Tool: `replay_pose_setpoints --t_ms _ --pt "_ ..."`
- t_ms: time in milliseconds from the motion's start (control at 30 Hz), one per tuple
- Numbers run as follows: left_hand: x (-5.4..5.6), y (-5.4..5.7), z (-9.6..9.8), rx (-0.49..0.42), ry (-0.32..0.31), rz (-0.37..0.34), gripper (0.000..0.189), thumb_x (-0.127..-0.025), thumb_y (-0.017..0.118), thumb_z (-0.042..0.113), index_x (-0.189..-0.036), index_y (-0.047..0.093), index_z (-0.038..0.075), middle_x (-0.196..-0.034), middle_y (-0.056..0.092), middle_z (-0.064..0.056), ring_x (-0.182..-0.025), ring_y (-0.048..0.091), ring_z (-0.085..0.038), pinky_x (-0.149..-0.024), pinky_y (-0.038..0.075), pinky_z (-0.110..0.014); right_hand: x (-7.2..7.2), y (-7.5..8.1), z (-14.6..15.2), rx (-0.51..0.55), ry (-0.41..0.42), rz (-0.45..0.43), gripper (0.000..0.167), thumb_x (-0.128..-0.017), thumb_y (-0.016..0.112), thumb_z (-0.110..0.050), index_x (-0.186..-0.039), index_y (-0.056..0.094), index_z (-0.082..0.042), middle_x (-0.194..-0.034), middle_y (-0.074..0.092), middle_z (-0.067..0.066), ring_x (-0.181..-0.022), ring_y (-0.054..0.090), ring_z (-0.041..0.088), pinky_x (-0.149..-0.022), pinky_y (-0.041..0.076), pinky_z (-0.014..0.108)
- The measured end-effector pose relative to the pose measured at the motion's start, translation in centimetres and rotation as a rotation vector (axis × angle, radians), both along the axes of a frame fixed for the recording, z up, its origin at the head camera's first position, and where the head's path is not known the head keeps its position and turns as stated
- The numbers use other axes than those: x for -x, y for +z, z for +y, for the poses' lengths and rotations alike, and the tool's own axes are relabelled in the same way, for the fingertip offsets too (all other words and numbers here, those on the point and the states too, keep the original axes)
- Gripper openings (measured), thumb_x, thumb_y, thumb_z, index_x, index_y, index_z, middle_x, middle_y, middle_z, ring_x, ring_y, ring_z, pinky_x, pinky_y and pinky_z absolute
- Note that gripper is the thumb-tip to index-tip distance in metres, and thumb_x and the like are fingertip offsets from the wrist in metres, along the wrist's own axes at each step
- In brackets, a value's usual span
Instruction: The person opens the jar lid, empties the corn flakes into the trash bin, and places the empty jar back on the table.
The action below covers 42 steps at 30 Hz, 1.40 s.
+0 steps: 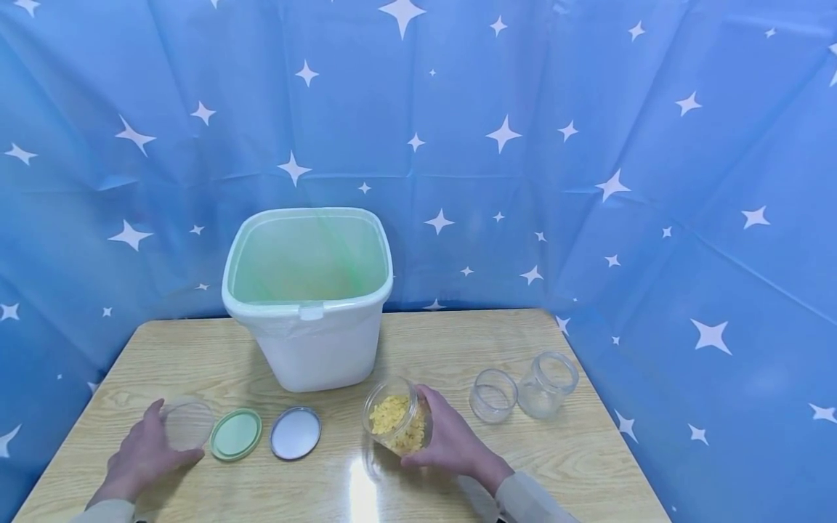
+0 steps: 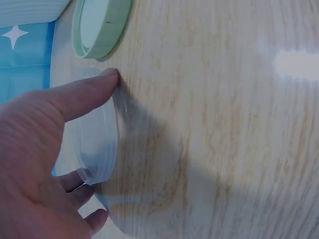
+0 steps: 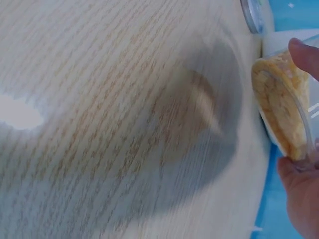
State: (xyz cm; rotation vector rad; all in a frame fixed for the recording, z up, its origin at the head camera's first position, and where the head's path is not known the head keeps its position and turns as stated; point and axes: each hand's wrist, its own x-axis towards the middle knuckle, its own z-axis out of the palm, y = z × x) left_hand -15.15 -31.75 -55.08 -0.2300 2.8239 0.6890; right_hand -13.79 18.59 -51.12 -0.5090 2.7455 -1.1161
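My right hand (image 1: 451,436) grips a clear jar (image 1: 374,411) from its right side. Yellow crumbly pieces (image 1: 390,415) partly fill the jar, which is tilted with its uncovered mouth to the left. In the right wrist view, thumb and fingers span the jar (image 3: 279,107), and its shadow falls on the table. At the far left, my left hand (image 1: 144,454) holds a clear round lid (image 1: 189,423) by its edge, thumb on one side and fingers on the other. The left wrist view shows this lid (image 2: 94,139) standing nearly edge-on to the camera.
A green-rimmed lid (image 1: 236,434) and a silver-rimmed lid (image 1: 296,433) lie between my hands. Behind them stands a white bin (image 1: 320,349) with a bag liner. Two clear jars, a short one (image 1: 493,396) and a taller one (image 1: 546,385), stand at the right of the wooden table (image 1: 562,472).
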Motion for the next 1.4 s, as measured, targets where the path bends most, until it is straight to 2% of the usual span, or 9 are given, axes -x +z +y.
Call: replay_pose_setpoints --t_ms 200,400,467,567,667,767,867,1067,1400 --pt "-0.1 0.7 0.1 -0.003 -0.050 -0.009 0.141 -0.060 0.084 0.061 -0.146 0.004 -0.017 -0.134 0.025 -0.052 -0.117 0.034 -0.068 -0.081 0.035 -0.079 0.3 0.4 0.1 -0.008 -0.022 0.004 0.118 -0.057 0.093 -0.038 -0.150 0.029 -0.006 -0.148 0.044 0.014 -0.136 0.045 0.032 -0.112 0.038 0.053" --pt "0.2 2.3 -0.1 0.036 -0.123 0.056 0.127 -0.066 0.082 0.057 -0.144 0.016 -0.018 -0.134 0.028 -0.050 -0.118 0.033 -0.065 -0.086 0.035 -0.077 0.6 1.3 0.3 0.007 -0.047 -0.003 0.119 -0.056 0.092 -0.042 -0.150 0.029 -0.007 -0.148 0.045 0.012 -0.136 0.045 0.030 -0.112 0.038 0.052" --pt "0.4 3.1 -0.2 0.052 -0.127 0.072 0.118 -0.070 0.079 0.058 -0.142 0.022 -0.017 -0.134 0.030 -0.048 -0.118 0.033 -0.064 -0.087 0.034 -0.077 0.7 1.7 0.4 0.008 -0.058 -0.007 0.121 -0.055 0.092 -0.045 -0.151 0.028 -0.006 -0.149 0.044 0.012 -0.136 0.045 0.030 -0.112 0.038 0.052" --pt "0.7 4.5 -0.3 0.049 -0.129 0.062 0.102 -0.082 0.069 0.058 -0.141 0.029 -0.015 -0.134 0.031 -0.048 -0.117 0.033 -0.064 -0.088 0.035 -0.074 1.0 2.5 0.5 0.017 -0.062 -0.010 0.122 -0.054 0.092 -0.047 -0.150 0.028 -0.007 -0.148 0.045 0.012 -0.134 0.047 0.029 -0.112 0.039 0.051" --pt "1.2 6.0 0.0 -0.010 -0.118 0.046 0.089 -0.093 0.057 0.055 -0.141 0.032 -0.015 -0.136 0.032 -0.047 -0.117 0.036 -0.063 -0.087 0.040 -0.069 1.3 3.2 0.8 0.040 -0.051 -0.013 0.119 -0.056 0.092 -0.046 -0.150 0.029 -0.008 -0.144 0.048 0.010 -0.131 0.049 0.026 -0.110 0.041 0.049" --pt "1.7 7.5 0.9 -0.088 -0.109 0.039 0.083 -0.098 0.046 0.055 -0.143 0.031 -0.013 -0.141 0.031 -0.044 -0.119 0.040 -0.062 -0.086 0.045 -0.063 1.7 3.8 1.0 0.045 -0.052 -0.014 0.117 -0.056 0.092 -0.045 -0.149 0.031 -0.010 -0.142 0.050 0.005 -0.127 0.052 0.022 -0.108 0.043 0.047" --pt "1.8 8.9 2.4 -0.135 -0.121 0.065 0.079 -0.100 0.040 0.055 -0.145 0.032 -0.009 -0.145 0.032 -0.039 -0.121 0.042 -0.060 -0.086 0.047 -0.061 2.1 4.6 1.3 0.058 -0.054 -0.013 0.116 -0.056 0.093 -0.044 -0.148 0.032 -0.010 -0.139 0.052 0.004 -0.124 0.053 0.020 -0.106 0.044 0.046" --pt "1.9 11.5 5.7 -0.176 -0.153 0.175 0.073 -0.102 0.031 0.056 -0.144 0.039 -0.004 -0.142 0.044 -0.034 -0.123 0.046 -0.055 -0.089 0.046 -0.062 3.0 6.8 2.0 0.105 -0.075 -0.021 0.114 -0.054 0.095 -0.036 -0.147 0.034 -0.012 -0.139 0.052 0.005 -0.122 0.054 0.018 -0.105 0.045 0.044" --pt "1.9 16.4 8.8 -0.284 -0.126 0.215 0.082 -0.101 0.012 0.060 -0.143 0.043 -0.002 -0.139 0.050 -0.030 -0.124 0.051 -0.048 -0.092 0.047 -0.061 4.8 10.4 3.5 0.063 -0.080 0.035 0.113 -0.056 0.095 -0.035 -0.148 0.033 -0.009 -0.137 0.052 0.005 -0.120 0.055 0.020 -0.101 0.047 0.042"
